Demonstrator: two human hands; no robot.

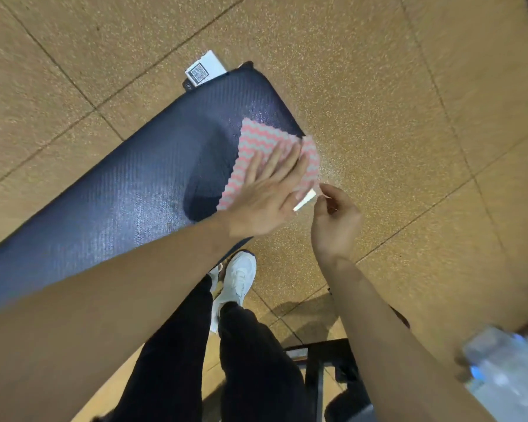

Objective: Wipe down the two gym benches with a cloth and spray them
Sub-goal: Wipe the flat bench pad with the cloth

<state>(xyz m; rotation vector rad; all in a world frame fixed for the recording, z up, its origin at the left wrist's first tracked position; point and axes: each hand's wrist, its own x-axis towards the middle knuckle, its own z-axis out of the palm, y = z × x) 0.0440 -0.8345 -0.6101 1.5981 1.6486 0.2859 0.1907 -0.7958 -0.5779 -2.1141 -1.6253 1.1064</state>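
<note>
Head view, looking down: tan speckled floor [393,86] tiles spread out on all sides of both hands. A dark blue padded bench [128,184] runs slantwise beneath the left forearm, from the lower left up past the left hand's fingertips, where its surface shines wet. Black trousers [250,360] fill the space between the two forearms. Under the right elbow sits a blurred, clear thing with blue marks [500,370]; what it is cannot be told. A black metal frame [314,370] stands just left of that forearm.

The pink-and-white zigzag cloth [256,135] lies on the bench's right edge, part of it overhanging toward the right hand. The left hand [265,196] lies flat on it, fingers straight and spread, pressing it down. The right hand [336,220], just beside, has curled fingers, thumb and forefinger pinching the cloth's overhanging corner. A white shoe [240,278] shows below the left wrist. A white label [206,70] with a square code sticks out well beyond the left fingertips, at the bench's far end.
</note>
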